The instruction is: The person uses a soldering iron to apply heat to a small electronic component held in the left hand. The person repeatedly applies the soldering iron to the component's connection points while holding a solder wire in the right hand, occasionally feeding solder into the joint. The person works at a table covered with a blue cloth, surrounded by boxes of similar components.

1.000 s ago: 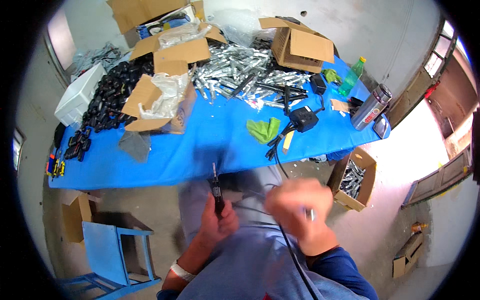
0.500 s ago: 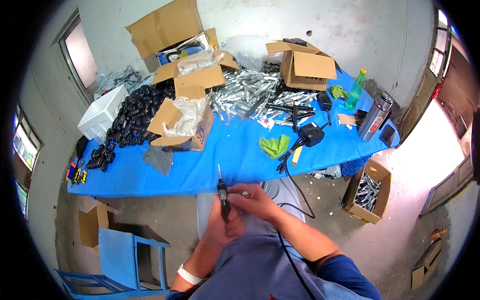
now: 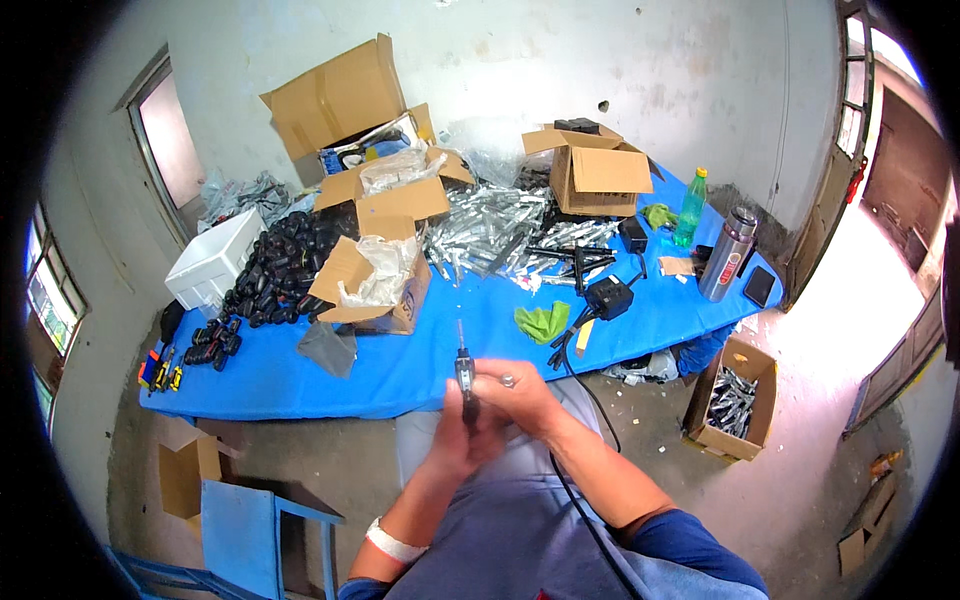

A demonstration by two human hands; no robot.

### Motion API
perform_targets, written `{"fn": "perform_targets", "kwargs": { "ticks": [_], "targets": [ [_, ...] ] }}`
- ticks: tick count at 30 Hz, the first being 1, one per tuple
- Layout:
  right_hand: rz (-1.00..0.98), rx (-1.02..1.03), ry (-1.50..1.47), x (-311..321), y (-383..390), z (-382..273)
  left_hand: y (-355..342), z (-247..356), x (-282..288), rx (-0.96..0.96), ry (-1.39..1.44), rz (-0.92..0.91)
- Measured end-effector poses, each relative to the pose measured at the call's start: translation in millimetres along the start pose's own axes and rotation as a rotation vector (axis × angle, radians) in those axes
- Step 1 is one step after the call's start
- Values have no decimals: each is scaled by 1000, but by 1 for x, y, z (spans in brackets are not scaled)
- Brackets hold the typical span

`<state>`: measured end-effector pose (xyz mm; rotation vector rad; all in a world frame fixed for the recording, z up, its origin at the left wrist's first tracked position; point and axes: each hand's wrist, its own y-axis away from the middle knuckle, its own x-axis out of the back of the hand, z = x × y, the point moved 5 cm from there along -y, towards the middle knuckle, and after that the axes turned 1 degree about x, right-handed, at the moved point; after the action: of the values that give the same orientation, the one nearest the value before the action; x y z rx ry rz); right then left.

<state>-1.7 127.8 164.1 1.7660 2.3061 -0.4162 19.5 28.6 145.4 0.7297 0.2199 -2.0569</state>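
My left hand [image 3: 457,435] is closed around a dark hand tool [image 3: 466,386] with a thin metal shaft, held upright in front of the blue-covered table's edge. My right hand [image 3: 515,398] is closed against the tool's side, thumb and fingers on it. A small silver item [image 3: 507,381] shows at the right fingers, too small to name. A black cable [image 3: 601,410] runs from a black power box [image 3: 608,296] down past my right arm. A green cloth [image 3: 540,322] lies on the table beyond my hands.
The blue table [image 3: 250,390] holds open cardboard boxes [image 3: 597,180], piled silver tubes [image 3: 485,225], black parts [image 3: 275,260], a white bin [image 3: 212,260], bottle [image 3: 690,210], flask [image 3: 727,255] and phone [image 3: 759,286]. A blue chair [image 3: 240,540] stands left, a box of tubes [image 3: 732,400] right.
My right hand has moved left from apart onto the tool in my left hand. Both hands sit slightly higher and further right in the picture, and the view has tilted up toward the wall.
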Motion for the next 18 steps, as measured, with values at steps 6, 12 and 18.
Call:
{"fn": "perform_targets", "kwargs": {
  "ticks": [6, 12, 18],
  "targets": [
    [-36, 105, 19, -5, 5, -25, 0, 10, -19, -1, -2, 6],
    [18, 127, 203, -8, 13, -34, 2, 3, -20, 73, 139, 17],
    [33, 33, 96, -16, 27, -42, 6, -7, -20, 130, 241, 77]
  ]
}}
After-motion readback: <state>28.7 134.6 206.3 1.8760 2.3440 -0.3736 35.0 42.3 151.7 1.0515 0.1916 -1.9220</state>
